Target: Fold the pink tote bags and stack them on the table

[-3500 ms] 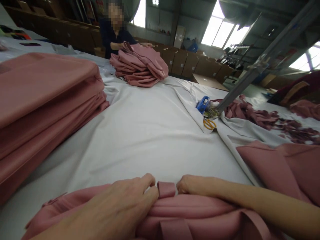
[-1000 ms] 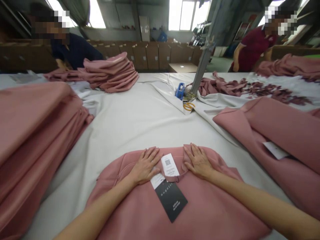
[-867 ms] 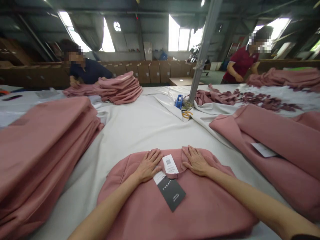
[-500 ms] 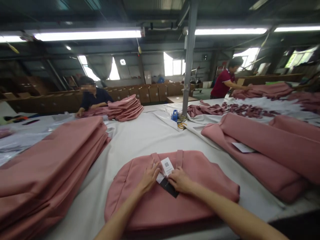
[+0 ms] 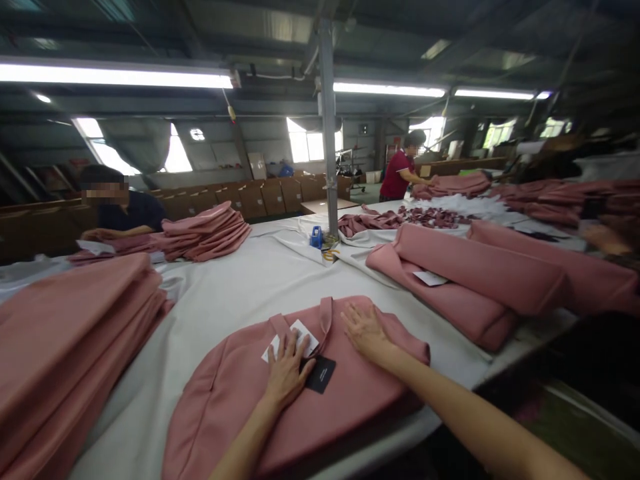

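Observation:
A folded pink garment lies on the white-covered table right before me. My left hand rests flat on it, fingers over a white tag and a black hang tag. My right hand lies flat, fingers spread, on the garment's right shoulder beside a pink strap. Neither hand grips anything.
A tall stack of pink garments fills the left. More pink pieces lie at the right. A blue tool and yellow scissors sit by a metal post. Two persons work at pink piles beyond.
My view has lifted and swung left. My right hand moved off the tags to the garment's right shoulder. My left hand now covers the tags.

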`<control>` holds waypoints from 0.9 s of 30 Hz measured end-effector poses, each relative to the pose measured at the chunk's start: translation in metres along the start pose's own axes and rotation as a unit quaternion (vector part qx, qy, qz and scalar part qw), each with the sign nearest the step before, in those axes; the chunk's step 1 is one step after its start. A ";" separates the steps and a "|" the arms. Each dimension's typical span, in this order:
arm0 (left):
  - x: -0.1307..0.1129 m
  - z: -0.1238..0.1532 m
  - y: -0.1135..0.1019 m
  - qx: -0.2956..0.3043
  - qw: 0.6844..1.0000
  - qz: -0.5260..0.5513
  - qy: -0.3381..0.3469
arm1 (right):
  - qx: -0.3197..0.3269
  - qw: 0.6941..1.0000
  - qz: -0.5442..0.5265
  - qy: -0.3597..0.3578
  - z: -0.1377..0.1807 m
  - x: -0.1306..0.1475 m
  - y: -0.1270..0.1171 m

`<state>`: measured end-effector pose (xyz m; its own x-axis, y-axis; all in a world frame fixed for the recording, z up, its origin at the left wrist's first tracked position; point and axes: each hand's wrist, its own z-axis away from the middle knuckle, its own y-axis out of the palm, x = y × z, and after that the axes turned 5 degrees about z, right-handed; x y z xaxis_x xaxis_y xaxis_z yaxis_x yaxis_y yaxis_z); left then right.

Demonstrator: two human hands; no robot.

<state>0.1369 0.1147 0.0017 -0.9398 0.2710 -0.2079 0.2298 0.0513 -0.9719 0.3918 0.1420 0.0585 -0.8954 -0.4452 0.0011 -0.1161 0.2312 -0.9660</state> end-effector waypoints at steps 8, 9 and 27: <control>0.017 0.001 0.033 -0.073 0.995 -0.062 0.011 | 0.011 0.990 0.004 0.137 0.040 -0.015 0.028; 0.017 0.001 0.034 -0.083 0.994 -0.065 0.017 | 0.007 0.990 -0.015 0.140 0.043 -0.012 0.030; -0.169 -0.077 0.072 -0.038 0.957 0.286 0.015 | -0.019 0.908 -0.321 0.269 0.002 -0.131 0.016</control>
<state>0.3314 0.1470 -0.0250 -0.6467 0.3031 -0.6999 0.7242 -0.0438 -0.6882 0.5080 0.2024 0.0424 -0.7165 -0.0144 0.6974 -0.6946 0.1073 -0.7114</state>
